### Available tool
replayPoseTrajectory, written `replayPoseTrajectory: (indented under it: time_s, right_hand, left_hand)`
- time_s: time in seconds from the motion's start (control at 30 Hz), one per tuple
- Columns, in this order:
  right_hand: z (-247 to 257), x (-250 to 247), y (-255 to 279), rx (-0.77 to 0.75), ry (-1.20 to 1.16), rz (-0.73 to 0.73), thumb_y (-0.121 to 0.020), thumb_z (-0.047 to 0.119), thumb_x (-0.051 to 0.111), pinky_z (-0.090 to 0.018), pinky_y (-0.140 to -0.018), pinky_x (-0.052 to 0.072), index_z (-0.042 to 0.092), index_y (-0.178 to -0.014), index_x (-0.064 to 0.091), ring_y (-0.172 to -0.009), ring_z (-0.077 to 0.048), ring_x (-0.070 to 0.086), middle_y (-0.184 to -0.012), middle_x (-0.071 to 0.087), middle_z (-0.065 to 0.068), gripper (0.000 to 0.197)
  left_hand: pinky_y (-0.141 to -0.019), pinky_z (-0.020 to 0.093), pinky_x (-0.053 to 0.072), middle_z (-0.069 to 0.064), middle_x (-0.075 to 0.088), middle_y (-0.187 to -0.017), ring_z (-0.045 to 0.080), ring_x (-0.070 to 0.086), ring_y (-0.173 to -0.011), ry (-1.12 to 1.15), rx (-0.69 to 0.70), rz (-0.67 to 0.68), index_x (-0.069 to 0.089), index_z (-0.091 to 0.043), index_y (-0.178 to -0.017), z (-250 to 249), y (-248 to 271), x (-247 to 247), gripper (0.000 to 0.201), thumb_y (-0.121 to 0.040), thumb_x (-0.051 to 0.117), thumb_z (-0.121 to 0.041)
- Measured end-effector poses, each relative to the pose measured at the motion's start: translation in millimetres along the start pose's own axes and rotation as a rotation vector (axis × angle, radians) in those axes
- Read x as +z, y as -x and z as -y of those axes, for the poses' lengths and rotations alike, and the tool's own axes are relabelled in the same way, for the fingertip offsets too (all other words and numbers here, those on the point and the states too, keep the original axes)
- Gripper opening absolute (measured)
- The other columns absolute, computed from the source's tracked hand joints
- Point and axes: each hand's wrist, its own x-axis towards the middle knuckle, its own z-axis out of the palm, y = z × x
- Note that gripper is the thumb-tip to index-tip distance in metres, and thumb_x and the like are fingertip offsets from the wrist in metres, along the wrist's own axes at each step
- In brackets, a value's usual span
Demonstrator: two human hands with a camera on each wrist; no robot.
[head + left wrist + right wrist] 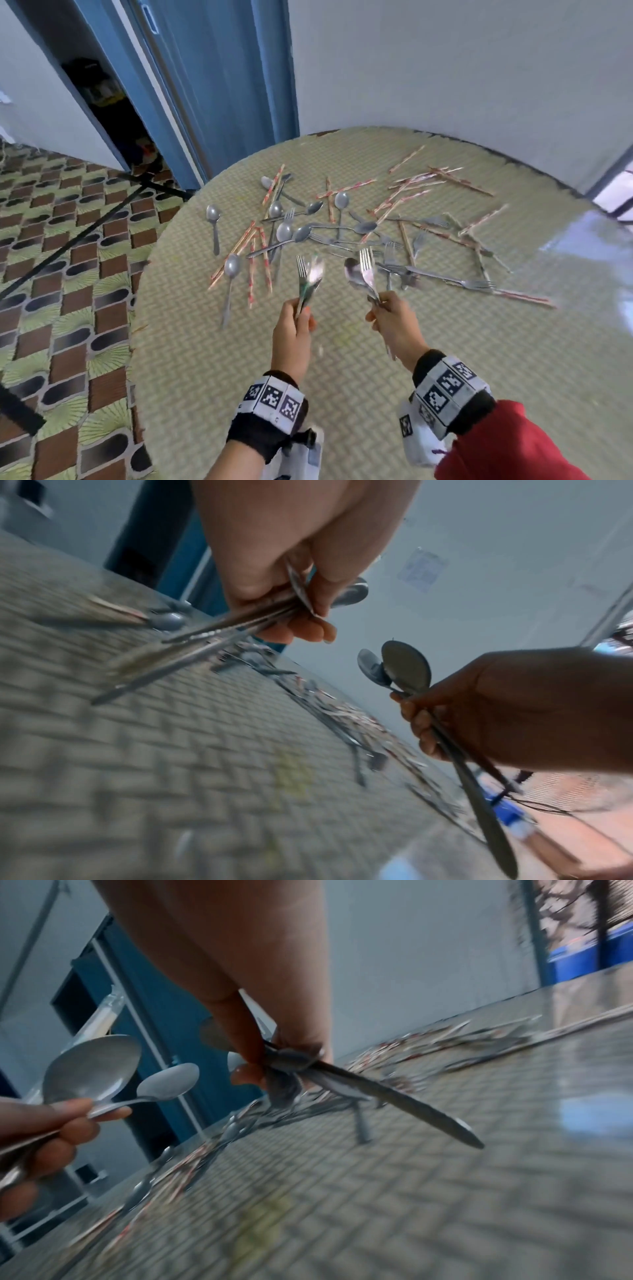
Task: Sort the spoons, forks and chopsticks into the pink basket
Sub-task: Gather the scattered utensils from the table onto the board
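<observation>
Wrists nearest the lens, then my left hand (294, 325), fingers curled round a bundle of forks and spoons (310, 274), heads up, handles low. My right hand (390, 317) grips a second bundle, spoon and fork (363, 270), heads tilted toward the far edge of the bench (239, 377). Loose cutlery pile (342, 226): beyond both hands, toward the far edge, well apart from my fingers; spoons, forks and red-printed chopsticks (407, 198) crossed over one another, long axes in every direction. Lone spoon (214, 226) near the left edge, handle pointing back at me, nearer my left hand. Pink basket: in none of the views, place unknown, so I judge both full hands must find it first. Wrist views blurred; count per bundle not readable
</observation>
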Motion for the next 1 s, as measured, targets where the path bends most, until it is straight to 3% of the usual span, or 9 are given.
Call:
replayPoseTrajectory:
  time_s: [0.07, 0.2, 0.37, 0.57, 0.67, 0.77, 1.0]
  right_hand:
    - [-18, -45, 15, 0.013, -0.053, -0.06, -0.093, 0.004, 0.042, -0.023, -0.054, 0.041, 0.008, -0.1, 0.054, -0.064, -0.014, 0.052, -0.077, 0.062, -0.003, 0.014]
    - [-61, -140, 56, 0.028, -0.127, -0.211, -0.093, 0.002, 0.043, -0.027, -0.058, 0.044, 0.01, -0.098, 0.053, -0.064, -0.016, 0.053, -0.075, 0.061, -0.003, 0.014]
    - [-130, -259, 116, 0.063, -0.182, -0.385, -0.092, -0.002, 0.043, -0.032, -0.061, 0.044, 0.01, -0.092, 0.055, -0.058, -0.018, 0.053, -0.072, 0.062, -0.007, 0.017]
    - [-213, -382, 193, 0.132, -0.208, -0.569, -0.089, -0.011, 0.037, -0.014, -0.044, 0.041, -0.003, -0.098, 0.055, -0.058, -0.018, 0.052, -0.076, 0.058, -0.015, 0.022]
    - [-254, -427, 224, 0.212, -0.244, -0.635, -0.091, -0.006, 0.038, -0.019, -0.049, 0.04, 0.001, -0.097, 0.057, -0.057, -0.017, 0.05, -0.074, 0.058, -0.011, 0.021]
    - [-295, -466, 243, 0.305, -0.312, -0.724, -0.089, -0.006, 0.04, -0.024, -0.054, 0.037, 0.008, -0.093, 0.056, -0.061, -0.017, 0.047, -0.072, 0.058, -0.008, 0.022]
    - [-374, -537, 261, 0.46, -0.456, -0.845, -0.088, 0.0, 0.04, -0.024, -0.051, 0.035, 0.001, -0.092, 0.056, -0.062, -0.018, 0.046, -0.078, 0.055, -0.012, 0.016]
  left_hand:
    - [-0.063, 0.006, 0.043, -0.004, 0.054, -0.072, 0.008, 0.055, -0.07, 0.038, 0.003, 0.081, 0.05, -0.016, -0.092, -19, 22, 39, 0.01, -0.098, 0.041, -0.015]
    - [-0.063, 0.013, 0.042, -0.003, 0.058, -0.074, 0.003, 0.055, -0.064, 0.11, 0.018, 0.241, 0.052, -0.016, -0.092, -55, 75, 123, 0.01, -0.097, 0.043, -0.016]
    - [-0.056, 0.007, 0.041, 0.001, 0.063, -0.078, -0.006, 0.055, -0.056, 0.164, 0.053, 0.482, 0.052, -0.008, -0.096, -89, 166, 232, 0.007, -0.095, 0.045, -0.007]
    - [-0.054, 0.013, 0.045, -0.002, 0.064, -0.079, -0.001, 0.059, -0.058, 0.174, -0.066, 0.711, 0.052, -0.017, -0.089, -108, 277, 355, 0.014, -0.095, 0.045, -0.006]
    - [-0.051, 0.015, 0.047, 0.002, 0.059, -0.079, 0.009, 0.057, -0.063, 0.174, -0.174, 0.794, 0.051, -0.011, -0.091, -111, 324, 409, 0.009, -0.095, 0.045, -0.005]
    - [-0.048, 0.015, 0.046, 0.002, 0.052, -0.077, 0.011, 0.052, -0.064, 0.153, -0.241, 0.874, 0.048, -0.008, -0.092, -112, 362, 454, 0.006, -0.096, 0.044, -0.005]
    - [-0.056, 0.019, 0.045, 0.002, 0.05, -0.08, 0.011, 0.051, -0.069, 0.053, -0.308, 0.979, 0.048, -0.008, -0.095, -99, 411, 549, 0.006, -0.097, 0.042, -0.007]
